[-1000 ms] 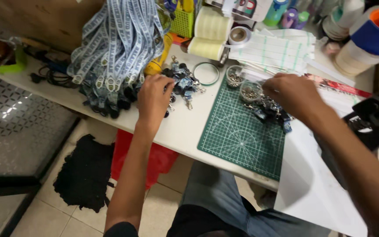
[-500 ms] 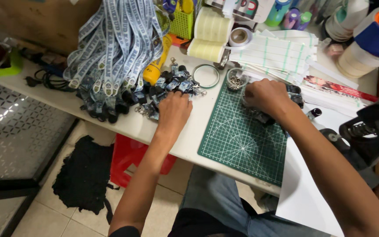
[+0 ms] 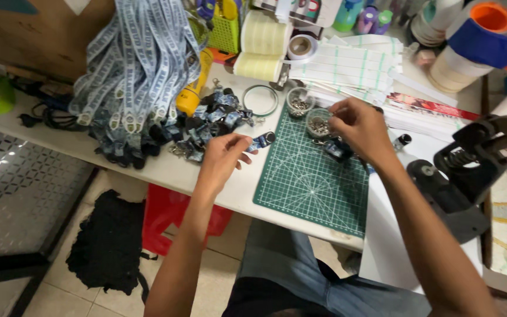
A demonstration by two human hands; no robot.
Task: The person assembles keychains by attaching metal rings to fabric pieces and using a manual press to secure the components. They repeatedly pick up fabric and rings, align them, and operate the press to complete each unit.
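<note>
My left hand [image 3: 223, 157] pinches a short blue-and-black lanyard end with a metal clip [image 3: 261, 141] at the left edge of the green cutting mat [image 3: 312, 179]. Just beyond it lies a heap of the same lanyard pieces [image 3: 206, 126]. My right hand [image 3: 359, 126] hovers with fingers pinched beside a small clear cup of metal fasteners [image 3: 319, 123]; whether it holds one is hidden. A second such cup [image 3: 299, 103] stands behind it. More lanyard pieces [image 3: 338, 149] lie under my right hand.
A thick bundle of blue-and-white lanyards [image 3: 136, 76] hangs over the table's back left. Tape rolls [image 3: 262, 50], a metal ring [image 3: 259, 100], stacked white sheets [image 3: 353, 64], a yellow basket [image 3: 224, 29] and big spools [image 3: 470, 47] crowd the back. A black hand press [image 3: 465, 170] stands at right.
My left hand has pulled one lanyard piece out of the heap toward the mat. My right hand moved left from the far lanyard pieces to the fastener cup.
</note>
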